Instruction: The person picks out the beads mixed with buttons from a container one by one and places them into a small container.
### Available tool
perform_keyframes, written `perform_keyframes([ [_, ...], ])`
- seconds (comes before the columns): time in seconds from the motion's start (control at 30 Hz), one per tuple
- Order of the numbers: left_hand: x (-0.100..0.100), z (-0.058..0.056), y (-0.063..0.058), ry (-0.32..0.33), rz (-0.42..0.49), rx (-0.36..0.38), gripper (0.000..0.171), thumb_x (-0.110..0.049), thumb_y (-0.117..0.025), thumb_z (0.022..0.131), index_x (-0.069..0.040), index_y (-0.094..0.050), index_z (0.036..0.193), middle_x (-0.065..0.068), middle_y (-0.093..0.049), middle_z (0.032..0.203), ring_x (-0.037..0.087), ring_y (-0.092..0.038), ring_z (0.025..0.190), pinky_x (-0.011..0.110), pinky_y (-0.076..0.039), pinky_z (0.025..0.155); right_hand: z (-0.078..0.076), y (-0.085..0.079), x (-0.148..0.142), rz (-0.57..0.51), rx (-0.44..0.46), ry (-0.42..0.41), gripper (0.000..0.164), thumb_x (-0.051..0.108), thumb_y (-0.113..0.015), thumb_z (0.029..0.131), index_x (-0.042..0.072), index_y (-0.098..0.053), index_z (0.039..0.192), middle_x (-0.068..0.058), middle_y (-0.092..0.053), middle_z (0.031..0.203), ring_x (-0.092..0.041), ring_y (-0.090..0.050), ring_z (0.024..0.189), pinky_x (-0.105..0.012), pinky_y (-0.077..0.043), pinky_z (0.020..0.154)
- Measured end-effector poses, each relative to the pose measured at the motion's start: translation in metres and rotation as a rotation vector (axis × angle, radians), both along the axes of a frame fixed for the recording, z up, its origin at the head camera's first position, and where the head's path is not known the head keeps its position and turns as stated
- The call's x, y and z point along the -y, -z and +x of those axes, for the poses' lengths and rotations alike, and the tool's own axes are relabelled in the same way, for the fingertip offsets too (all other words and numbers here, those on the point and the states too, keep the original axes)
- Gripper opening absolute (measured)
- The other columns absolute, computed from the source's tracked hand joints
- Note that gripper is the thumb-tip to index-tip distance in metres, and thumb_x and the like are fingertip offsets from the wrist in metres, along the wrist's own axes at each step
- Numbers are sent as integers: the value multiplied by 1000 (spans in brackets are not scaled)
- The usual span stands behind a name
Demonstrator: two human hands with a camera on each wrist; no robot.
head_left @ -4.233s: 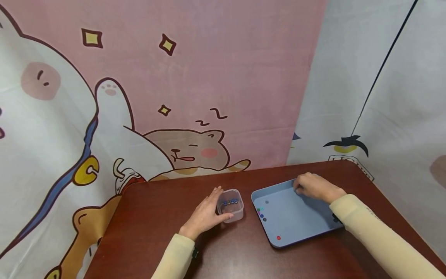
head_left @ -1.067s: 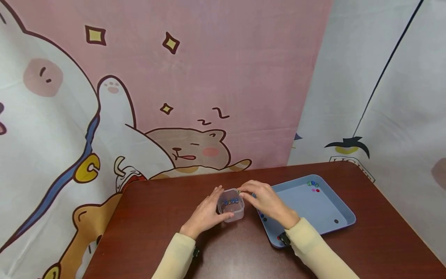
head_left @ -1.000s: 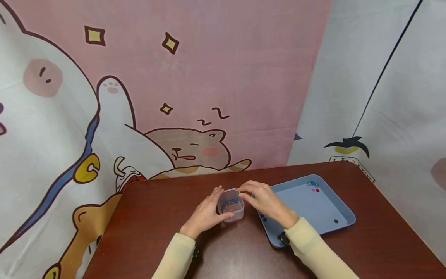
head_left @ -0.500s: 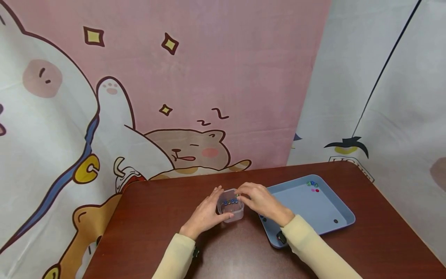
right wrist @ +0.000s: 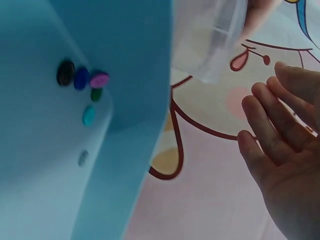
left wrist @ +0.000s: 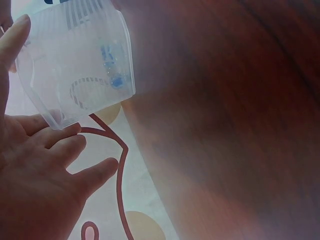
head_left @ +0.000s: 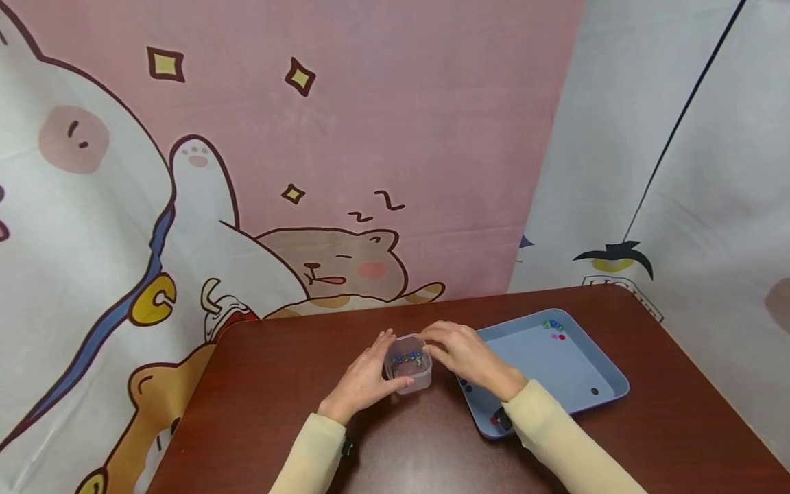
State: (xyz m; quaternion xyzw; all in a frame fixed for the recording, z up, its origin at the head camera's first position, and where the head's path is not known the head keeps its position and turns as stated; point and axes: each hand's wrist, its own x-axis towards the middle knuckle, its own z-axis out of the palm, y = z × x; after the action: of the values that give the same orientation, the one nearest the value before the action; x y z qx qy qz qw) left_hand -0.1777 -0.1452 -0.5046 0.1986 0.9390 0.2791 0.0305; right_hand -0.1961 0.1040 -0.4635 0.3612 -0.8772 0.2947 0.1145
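Left grip (head_left: 364, 377) curled round clear box (head_left: 422, 384), beads (head_left: 412, 356) within. Right grip (head_left: 459, 351) at box's far-right rim, fingers loosely spread, seemingly holding nothing; blue tray (head_left: 574, 370) to its right. Best: left steady, right fingertips low, releasing gently, row unjostled.

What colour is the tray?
The tray is light blue; it shows best in the head view.

Beside the blue tray (head_left: 574, 374), the left hand (head_left: 361, 381) holds the clear box (head_left: 422, 382) of beads (head_left: 412, 356), right hand (head_left: 467, 355) near its rim.
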Motion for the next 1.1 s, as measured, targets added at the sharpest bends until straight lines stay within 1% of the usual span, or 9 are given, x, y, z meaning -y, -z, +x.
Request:
perform_keyframes([
  [0.1,0,0,0,-2,1,-1,97,-58,-78,87,-8,-38,160,9,-31,168,28,-29,154,56,-33,119,4,-6,-8,-12,-26,29,28,14,-77,94,9,-75,122,-3,-73,119,-20,-71,107,-42,-59,89],
  [0.27,1,0,-1,-7,3,-4,99,-59,-77,87,-7,-37,160,12,-31,168,30,-30,154,57,-33,118,11,-16,-29,-25,-33,74,34,16,-78,94,8,-74,126,-6,-72,124,-23,-69,112,-44,-59,90],
  [0.37,1,0,0,-12,1,-5,99,-59,-78,86,-7,-37,160,11,-31,168,30,-30,154,57,-33,118,14,-20,-45,-15,-33,103,35,19,-77,95,8,-73,128,-7,-71,127,-25,-67,117,-46,-57,93],
  [0.5,0,-1,1,-15,-1,-7,99,-57,-79,86,-6,-37,160,10,-30,168,30,-29,154,57,-32,119,19,-23,-68,-1,-56,142,36,19,-76,96,7,-72,129,-8,-70,130,-28,-66,119,-51,-56,93],
  [0.67,-1,-1,-1,-13,-1,-4,99,-58,-79,86,-7,-37,160,9,-30,168,29,-28,154,56,-31,120,24,-24,-101,9,-97,199,41,18,-79,93,5,-71,130,-12,-67,134,-32,-65,120,-55,-55,92],
  [0.8,-2,-2,-1,-10,-1,-1,99,-59,-78,86,-9,-37,160,8,-30,169,28,-27,155,56,-30,120,27,-21,-131,31,-81,262,47,20,-80,92,5,-68,134,-15,-63,139,-36,-62,123,-59,-53,93],
  [0.93,-2,-2,-2,0,7,-6,99,-59,-78,86,-7,-37,160,11,-31,168,30,-28,154,58,-31,119,28,-13,-161,55,-47,318,51,25,-78,94,4,-64,138,-17,-58,145,-38,-55,129,-62,-49,97],
  [1.0,-2,-2,-3,3,7,-13,99,-59,-78,86,-6,-38,159,13,-32,167,31,-29,154,59,-31,119,26,-7,-176,64,-18,344,54,30,-76,96,2,-62,140,-19,-55,148,-41,-52,132,-64,-46,98],
  [1.1,-2,-3,-2,2,0,-18,100,-58,-78,86,-5,-38,159,13,-33,167,32,-29,154,58,-31,119,24,2,-196,83,56,375,61,37,-72,99,1,-56,146,-24,-48,153,-47,-45,137,-70,-40,102],
])
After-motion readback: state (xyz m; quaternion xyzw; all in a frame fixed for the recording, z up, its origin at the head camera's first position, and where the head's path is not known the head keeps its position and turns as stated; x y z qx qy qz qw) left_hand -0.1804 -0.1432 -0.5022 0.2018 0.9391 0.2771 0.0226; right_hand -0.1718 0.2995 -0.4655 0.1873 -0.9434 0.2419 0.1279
